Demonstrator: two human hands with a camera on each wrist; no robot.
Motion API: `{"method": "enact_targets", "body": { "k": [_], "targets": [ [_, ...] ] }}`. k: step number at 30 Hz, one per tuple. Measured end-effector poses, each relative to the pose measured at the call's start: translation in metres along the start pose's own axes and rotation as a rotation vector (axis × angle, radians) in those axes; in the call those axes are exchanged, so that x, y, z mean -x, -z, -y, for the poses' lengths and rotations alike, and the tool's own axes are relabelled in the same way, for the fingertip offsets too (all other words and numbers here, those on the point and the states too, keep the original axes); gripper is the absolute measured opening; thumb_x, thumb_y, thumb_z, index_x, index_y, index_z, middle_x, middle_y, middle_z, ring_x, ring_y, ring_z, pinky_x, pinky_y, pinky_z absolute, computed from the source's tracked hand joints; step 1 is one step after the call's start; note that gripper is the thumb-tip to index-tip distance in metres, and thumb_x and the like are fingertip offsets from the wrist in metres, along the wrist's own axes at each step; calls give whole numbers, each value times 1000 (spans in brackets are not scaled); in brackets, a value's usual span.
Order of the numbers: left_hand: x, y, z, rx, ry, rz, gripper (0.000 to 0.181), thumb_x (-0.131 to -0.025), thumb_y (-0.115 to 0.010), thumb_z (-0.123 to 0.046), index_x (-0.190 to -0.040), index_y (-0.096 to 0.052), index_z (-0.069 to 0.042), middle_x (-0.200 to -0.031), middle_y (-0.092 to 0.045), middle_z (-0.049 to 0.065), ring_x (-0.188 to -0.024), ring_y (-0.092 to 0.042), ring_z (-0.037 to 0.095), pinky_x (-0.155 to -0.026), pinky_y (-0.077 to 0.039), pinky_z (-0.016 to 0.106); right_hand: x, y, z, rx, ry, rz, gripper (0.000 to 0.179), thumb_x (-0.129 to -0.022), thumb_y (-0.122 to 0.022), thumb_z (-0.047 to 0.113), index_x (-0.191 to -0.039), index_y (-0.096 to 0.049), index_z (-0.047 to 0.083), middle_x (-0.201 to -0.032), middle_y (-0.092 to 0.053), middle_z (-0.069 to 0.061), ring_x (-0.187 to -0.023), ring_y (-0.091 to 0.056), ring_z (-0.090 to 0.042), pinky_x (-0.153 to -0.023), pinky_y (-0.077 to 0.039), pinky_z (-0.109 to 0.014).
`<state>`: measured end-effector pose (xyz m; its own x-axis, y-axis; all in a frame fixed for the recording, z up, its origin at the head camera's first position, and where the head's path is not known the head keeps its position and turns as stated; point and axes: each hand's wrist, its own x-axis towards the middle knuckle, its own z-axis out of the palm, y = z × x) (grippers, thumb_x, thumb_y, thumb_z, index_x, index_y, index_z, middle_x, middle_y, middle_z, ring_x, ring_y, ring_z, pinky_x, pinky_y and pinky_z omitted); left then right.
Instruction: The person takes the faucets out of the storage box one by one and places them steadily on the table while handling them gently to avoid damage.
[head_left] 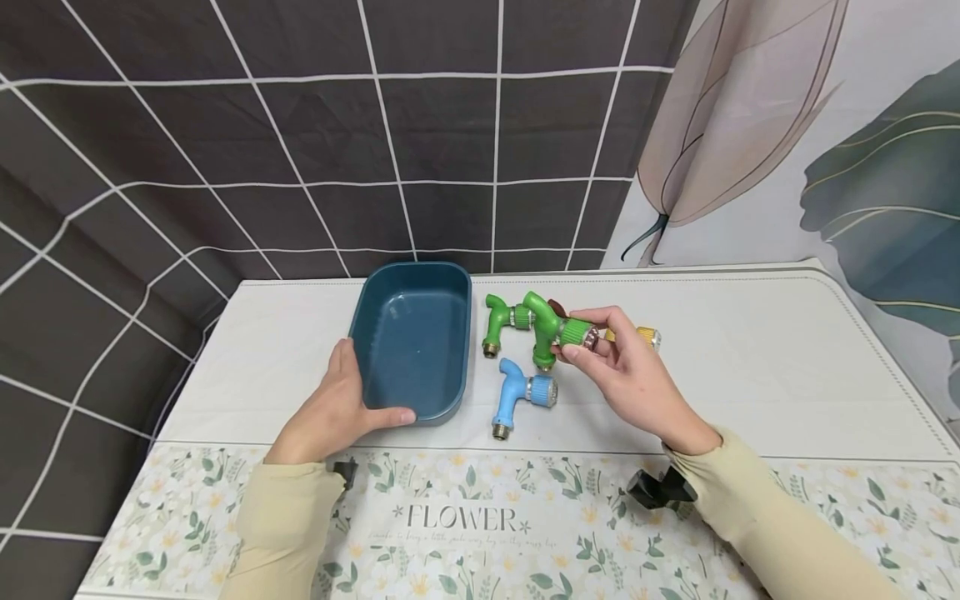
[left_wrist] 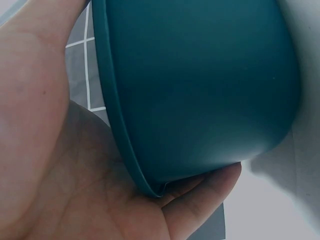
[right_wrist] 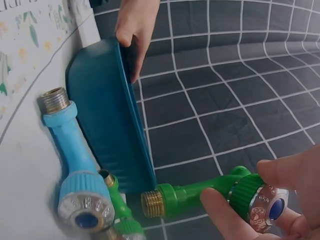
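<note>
My right hand (head_left: 626, 371) grips a green tap (head_left: 544, 321) by its ribbed handle, thumb and fingers around the knob. In the right wrist view this green tap (right_wrist: 185, 197) has a brass threaded end and a blue-centred cap. My left hand (head_left: 330, 404) rests against the near left corner of a dark blue basin (head_left: 412, 350), its thumb stretched along the near side. The left wrist view shows extended fingers (left_wrist: 200, 205) touching the basin's outer wall (left_wrist: 200, 100). No item shows inside the basin. A blue tap (head_left: 512, 396) lies to its right.
Another green tap (head_left: 495, 321) lies between the basin and the held tap. Beyond my right hand, a yellow tap (head_left: 647, 336) is partly hidden, as is a dark red part (head_left: 557, 307). Dark gridded cloth (head_left: 435, 133) hangs behind the white table (head_left: 750, 358).
</note>
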<state>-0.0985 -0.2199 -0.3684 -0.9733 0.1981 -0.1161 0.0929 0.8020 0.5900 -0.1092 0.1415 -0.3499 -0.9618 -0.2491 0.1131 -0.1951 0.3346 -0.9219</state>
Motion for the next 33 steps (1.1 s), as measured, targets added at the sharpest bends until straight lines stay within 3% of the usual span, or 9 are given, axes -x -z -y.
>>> {"method": "enact_targets", "body": {
  "k": [3,6,11,14,18,23,29,33],
  "targets": [
    [0,0,0,-1,3,3,136,-72,-87,-54,-155,2,7,-150,-23,27,-135,-35,39,-109,-36,57,5,5,-3,-42,30,-3,37,-101,-60,5,-134,-46,-2,-110,-67,-20,-94,-70,-9,-71,-54,-21],
    [0,0,0,0,5,4,137,-72,-87,-55,-155,2,7,-150,-23,27,-135,-36,39,-109,-36,57,9,8,-7,-44,57,-8,35,-100,-60,2,-133,-48,-5,-120,-60,-21,-98,-69,-8,-82,-56,-24],
    [0,0,1,0,2,1,136,-73,-87,-54,-155,2,8,-149,-23,27,-134,-36,39,-109,-36,57,18,13,-12,59,56,-42,35,-99,-64,5,-132,-54,-2,-134,-55,-20,-94,-63,-4,-78,-53,-17],
    [0,0,1,2,2,1,136,-73,-87,-53,-155,2,8,-149,-23,27,-134,-35,39,-109,-36,57,23,15,-15,134,57,-65,35,-98,-65,7,-131,-57,0,-114,-59,-17,-82,-56,-7,-68,-48,-15],
    [0,-1,1,6,2,3,135,-73,-87,-53,-155,2,8,-148,-24,27,-134,-36,39,-109,-36,57,28,17,-20,206,56,-86,32,-97,-67,10,-128,-60,2,-88,-51,-8,-67,-45,-14,-57,-40,-22],
    [0,-1,1,6,3,4,136,-73,-87,-54,-155,2,8,-149,-24,27,-134,-36,39,-109,-35,57,33,20,-26,217,28,-84,30,-98,-66,11,-126,-60,1,-83,-51,-6,-66,-46,-15,-55,-40,-24],
    [-1,-1,1,3,7,8,137,-72,-87,-55,-155,3,7,-151,-21,28,-136,-34,39,-109,-35,57,39,22,-33,182,-39,-38,29,-100,-64,12,-126,-59,1,-92,-63,-9,-76,-61,-20,-59,-48,-25],
    [-1,-1,1,7,5,7,137,-72,-87,-55,-155,3,7,-150,-22,27,-136,-34,39,-109,-35,57,42,23,-36,200,-81,-11,29,-101,-63,15,-126,-59,1,-91,-65,-9,-78,-63,-24,-61,-49,-26]
  ]
}}
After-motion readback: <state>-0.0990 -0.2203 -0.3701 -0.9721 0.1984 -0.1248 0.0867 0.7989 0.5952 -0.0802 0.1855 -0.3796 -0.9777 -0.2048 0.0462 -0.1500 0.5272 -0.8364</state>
